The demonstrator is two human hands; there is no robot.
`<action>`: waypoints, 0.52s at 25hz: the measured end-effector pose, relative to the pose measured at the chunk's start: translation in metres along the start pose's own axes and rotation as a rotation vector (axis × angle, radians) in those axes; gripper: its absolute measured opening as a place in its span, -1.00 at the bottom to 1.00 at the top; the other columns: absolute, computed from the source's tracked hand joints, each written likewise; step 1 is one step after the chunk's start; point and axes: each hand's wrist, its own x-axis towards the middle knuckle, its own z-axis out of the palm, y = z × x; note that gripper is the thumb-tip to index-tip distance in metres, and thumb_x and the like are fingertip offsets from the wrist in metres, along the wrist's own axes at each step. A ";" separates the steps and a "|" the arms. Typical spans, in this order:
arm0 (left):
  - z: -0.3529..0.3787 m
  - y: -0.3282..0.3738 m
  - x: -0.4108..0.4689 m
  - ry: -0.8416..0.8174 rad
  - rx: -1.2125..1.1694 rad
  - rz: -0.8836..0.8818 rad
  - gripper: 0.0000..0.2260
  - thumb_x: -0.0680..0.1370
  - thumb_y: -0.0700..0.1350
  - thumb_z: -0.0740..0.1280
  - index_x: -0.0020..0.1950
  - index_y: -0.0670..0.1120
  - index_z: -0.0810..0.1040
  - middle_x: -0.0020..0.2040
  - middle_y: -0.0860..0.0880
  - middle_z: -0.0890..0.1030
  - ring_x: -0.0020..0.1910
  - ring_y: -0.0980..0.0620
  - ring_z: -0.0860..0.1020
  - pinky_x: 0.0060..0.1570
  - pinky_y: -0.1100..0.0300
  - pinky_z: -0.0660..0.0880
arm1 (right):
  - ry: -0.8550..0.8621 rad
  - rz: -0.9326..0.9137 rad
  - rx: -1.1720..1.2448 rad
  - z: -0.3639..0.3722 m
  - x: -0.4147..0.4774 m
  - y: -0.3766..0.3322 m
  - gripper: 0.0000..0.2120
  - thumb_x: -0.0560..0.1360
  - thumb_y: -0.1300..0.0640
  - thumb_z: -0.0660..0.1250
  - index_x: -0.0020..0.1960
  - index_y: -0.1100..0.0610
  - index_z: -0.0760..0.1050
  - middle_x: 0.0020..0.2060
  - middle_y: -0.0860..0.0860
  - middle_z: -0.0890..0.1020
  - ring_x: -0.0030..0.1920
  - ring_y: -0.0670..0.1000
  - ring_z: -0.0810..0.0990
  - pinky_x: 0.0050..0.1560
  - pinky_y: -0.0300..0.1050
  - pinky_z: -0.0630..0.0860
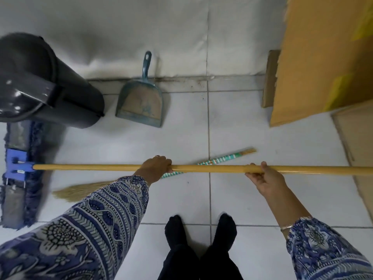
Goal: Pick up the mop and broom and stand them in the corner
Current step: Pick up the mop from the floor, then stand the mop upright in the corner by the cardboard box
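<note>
Mop (125,167) held level across the body in both hands, broom (218,159) on the floor tiles beneath it.

Left hand (156,165) wraps over the yellow wooden handle near mid-length; right hand (260,175) closes around it from below, farther toward the free end, which runs out of frame right. Flat blue fringed mop head (18,178) at far left, low by the floor; contact unclear. Pole looks stiff and smooth; likely head-heavy, so the wide two-hand hold suits it, and a hand nearer the head would ease tipping it upright. Broom: soft grass bristles (80,189), teal-and-white wrapped grip, likely light; take it by the wrap. Beyond: teal dustpan (141,102) against the wall, dark bin (40,81) left, cardboard (323,57) right.
</note>
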 end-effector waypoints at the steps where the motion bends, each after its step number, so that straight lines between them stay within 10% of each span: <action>1: -0.017 0.010 -0.017 0.018 -0.023 0.012 -0.74 0.60 -0.01 0.11 0.07 -0.16 0.47 0.05 -0.17 0.54 0.10 -0.13 0.46 0.07 -0.04 0.43 | -0.019 -0.036 -0.012 0.003 -0.029 -0.018 -0.85 0.56 0.27 0.17 -0.19 0.23 0.36 0.00 0.18 0.52 -0.02 0.09 0.55 0.33 0.28 0.34; 13: -0.213 0.124 -0.273 0.335 -0.244 0.259 -0.84 0.57 -0.04 0.21 -0.18 -0.06 0.40 -0.32 0.03 0.39 -0.30 0.01 0.37 -0.32 0.17 0.26 | -0.262 -0.689 -0.224 0.023 -0.421 -0.177 -0.93 0.57 0.20 0.16 -0.03 0.19 0.39 -0.22 0.10 0.56 -0.20 0.02 0.58 0.09 0.14 0.53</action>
